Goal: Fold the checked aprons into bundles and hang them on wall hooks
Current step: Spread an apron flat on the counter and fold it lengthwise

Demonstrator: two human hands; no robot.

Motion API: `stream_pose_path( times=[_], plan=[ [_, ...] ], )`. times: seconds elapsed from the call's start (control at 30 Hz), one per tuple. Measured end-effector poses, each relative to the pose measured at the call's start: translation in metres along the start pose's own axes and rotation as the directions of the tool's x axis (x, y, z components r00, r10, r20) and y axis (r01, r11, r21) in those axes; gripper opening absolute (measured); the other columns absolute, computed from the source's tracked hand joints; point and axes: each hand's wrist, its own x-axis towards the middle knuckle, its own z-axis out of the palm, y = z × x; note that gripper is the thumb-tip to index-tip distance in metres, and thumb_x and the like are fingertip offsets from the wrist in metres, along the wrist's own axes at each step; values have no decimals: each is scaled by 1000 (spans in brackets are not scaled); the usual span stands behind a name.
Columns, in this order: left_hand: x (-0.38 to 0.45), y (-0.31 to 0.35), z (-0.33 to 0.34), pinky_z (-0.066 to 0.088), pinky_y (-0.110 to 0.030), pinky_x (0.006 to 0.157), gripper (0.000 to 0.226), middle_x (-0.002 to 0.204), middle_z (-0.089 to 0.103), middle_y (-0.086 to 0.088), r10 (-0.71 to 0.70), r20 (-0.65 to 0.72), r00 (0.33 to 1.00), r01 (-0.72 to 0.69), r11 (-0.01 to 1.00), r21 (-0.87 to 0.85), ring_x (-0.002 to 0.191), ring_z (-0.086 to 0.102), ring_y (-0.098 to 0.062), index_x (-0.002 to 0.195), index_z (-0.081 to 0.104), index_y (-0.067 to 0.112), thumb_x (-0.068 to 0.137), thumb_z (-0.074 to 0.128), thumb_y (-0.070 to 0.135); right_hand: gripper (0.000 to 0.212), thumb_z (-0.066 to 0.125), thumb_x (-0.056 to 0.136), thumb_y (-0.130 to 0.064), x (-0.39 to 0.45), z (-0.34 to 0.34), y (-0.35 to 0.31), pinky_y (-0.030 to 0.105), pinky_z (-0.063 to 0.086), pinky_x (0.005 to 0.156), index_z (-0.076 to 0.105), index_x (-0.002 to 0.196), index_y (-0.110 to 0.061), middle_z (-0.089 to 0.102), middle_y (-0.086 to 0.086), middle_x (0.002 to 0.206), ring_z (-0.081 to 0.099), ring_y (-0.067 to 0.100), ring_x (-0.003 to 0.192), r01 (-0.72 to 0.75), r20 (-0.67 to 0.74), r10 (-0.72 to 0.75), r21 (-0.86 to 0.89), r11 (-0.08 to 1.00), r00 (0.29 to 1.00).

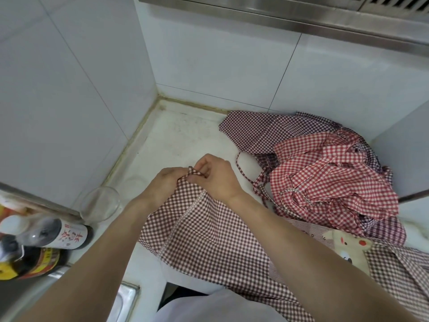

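- Both our hands meet at the top corner of the brown-checked apron (209, 233): left hand (166, 182) and right hand (216, 177) each pinch its gathered edge.
- Head view — the apron lies spread on the white counter (176, 135), drooping over the front edge; a heap of red and purple checked aprons (325, 177) sits just to the right.
- We judge the cloth light, limp, crease-prone — best held at hems and straps.
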Motion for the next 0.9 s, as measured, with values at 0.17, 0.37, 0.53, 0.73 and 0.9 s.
stream_pose_path(
  times=[0.17,0.37,0.53,0.73,0.9],
  plan=[
    [3,-2,4,42,-36,67,37,85,63,-31,168,-100,981,-150,973,173,67,54,-23,85,67,-3,99,57,30,38,84,76,-27,2,5,4,18,47,64,56,101,-19,61,-4,86,54,5,72,21,-51,-23,-55,998,998],
    [8,-1,5,45,-20,61,34,70,65,-8,182,-240,954,-127,965,230,61,56,-14,76,63,5,100,56,28,37,72,84,-49,-5,-11,20,36,55,80,65,103,-17,69,-4,95,63,13,87,0,217,28,-125,992,976],
    [14,1,-10,41,-27,65,34,77,62,-2,238,-483,843,-78,942,327,71,56,-18,83,60,6,102,50,32,41,59,91,-56,-21,-40,44,37,54,77,66,91,-16,69,-1,88,64,14,81,-38,245,98,-238,971,965],
    [19,-3,-22,39,-32,74,29,89,60,-10,298,-596,746,7,891,455,80,52,-23,96,62,0,104,44,22,27,53,100,-41,-49,-94,83,30,48,90,66,110,-19,66,-4,108,60,12,98,-189,261,316,-415,890,912],
    [18,-1,-27,37,-33,74,29,91,61,-11,282,-448,849,-49,884,464,85,56,-27,96,61,-1,104,45,21,53,59,97,-41,-71,-115,100,32,38,107,47,142,-16,53,1,141,51,20,128,-284,268,461,-504,815,846]
  ],
)
